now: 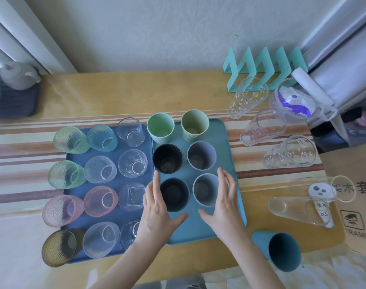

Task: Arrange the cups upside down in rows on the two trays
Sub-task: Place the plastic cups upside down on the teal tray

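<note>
Two trays lie side by side on the wooden table: a dark blue tray [73, 158] on the left and a teal tray [190, 230] on the right. Several glass cups, clear and tinted, fill the blue tray in rows. On the teal tray stand two green cups [160, 130], a black cup [167, 158], a grey cup [201, 155], a dark cup [174, 195] and a grey-blue cup [206, 189]. My left hand [157, 211] lies open against the dark cup's left side. My right hand [223, 205] lies open along the grey-blue cup's right side. Neither hand grips anything.
A teal cup [278, 251] lies on its side at the front right. Several clear cups, printed [248, 99] and plain [303, 205], lie to the right of the trays. A cardboard box [357, 205], a plastic tub [292, 99], a teal rack [265, 65] and a teapot [17, 76] stand around the edges.
</note>
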`<state>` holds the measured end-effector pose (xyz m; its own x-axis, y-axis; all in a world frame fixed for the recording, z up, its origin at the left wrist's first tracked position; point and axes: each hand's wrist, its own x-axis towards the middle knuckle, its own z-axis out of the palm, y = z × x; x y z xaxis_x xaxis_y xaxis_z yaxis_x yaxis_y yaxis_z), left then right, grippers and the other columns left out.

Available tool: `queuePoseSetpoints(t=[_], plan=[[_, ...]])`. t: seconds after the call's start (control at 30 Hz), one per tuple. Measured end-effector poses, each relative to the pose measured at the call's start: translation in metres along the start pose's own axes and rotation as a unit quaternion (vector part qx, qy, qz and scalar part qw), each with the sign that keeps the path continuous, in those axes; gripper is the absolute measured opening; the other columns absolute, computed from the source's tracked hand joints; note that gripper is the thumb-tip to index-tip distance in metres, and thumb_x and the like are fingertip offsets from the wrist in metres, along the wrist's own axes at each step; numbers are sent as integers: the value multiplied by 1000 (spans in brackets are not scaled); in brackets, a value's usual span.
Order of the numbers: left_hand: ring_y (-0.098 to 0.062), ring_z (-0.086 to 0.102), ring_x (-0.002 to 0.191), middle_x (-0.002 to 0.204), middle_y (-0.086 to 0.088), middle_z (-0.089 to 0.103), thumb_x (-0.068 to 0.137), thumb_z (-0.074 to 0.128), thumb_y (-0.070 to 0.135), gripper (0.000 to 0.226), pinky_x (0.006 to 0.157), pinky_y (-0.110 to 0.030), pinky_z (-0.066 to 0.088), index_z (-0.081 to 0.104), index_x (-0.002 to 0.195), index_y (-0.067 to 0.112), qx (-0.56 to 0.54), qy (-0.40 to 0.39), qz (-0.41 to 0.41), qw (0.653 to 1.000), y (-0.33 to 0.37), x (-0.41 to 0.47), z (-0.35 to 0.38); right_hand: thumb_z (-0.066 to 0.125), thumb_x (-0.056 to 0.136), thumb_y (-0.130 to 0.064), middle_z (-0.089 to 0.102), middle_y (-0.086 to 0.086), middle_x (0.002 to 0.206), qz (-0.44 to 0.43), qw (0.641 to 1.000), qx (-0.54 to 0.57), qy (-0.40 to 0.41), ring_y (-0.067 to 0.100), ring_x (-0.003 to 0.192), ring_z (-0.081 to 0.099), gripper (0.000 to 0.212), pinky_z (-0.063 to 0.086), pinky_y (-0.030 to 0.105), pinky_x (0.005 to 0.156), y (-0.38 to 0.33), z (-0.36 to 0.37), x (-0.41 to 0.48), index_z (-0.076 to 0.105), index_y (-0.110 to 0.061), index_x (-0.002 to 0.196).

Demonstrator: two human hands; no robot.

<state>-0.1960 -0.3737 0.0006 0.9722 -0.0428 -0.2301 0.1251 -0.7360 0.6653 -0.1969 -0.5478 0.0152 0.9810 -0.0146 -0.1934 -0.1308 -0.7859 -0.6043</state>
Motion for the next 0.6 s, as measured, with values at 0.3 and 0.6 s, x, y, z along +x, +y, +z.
queuePoseSetpoints(t=[0.3, 0.6], plan=[[-13, 31, 127, 137, 2, 29, 71, 63, 38, 91, 109, -21, 19, 16, 146, 17, -2, -33, 194, 980, 42, -42, -7, 79, 52, -45, 32, 17, 139, 115, 969, -36, 214, 38, 125, 37, 101, 33, 44, 104, 46, -46, -110, 40, -7, 137], [-11, 41, 110, 129, 5, 38, 58, 69, 35, 87, 92, -21, 38, 34, 137, 20, 66, -149, 288, 944, 75, -48, 32, 90, 51, -16, 32, 17, 141, 344, 910, 96, 210, 33, 131, 33, 109, 32, 52, 103, 98, -39, -127, 29, -15, 142]])
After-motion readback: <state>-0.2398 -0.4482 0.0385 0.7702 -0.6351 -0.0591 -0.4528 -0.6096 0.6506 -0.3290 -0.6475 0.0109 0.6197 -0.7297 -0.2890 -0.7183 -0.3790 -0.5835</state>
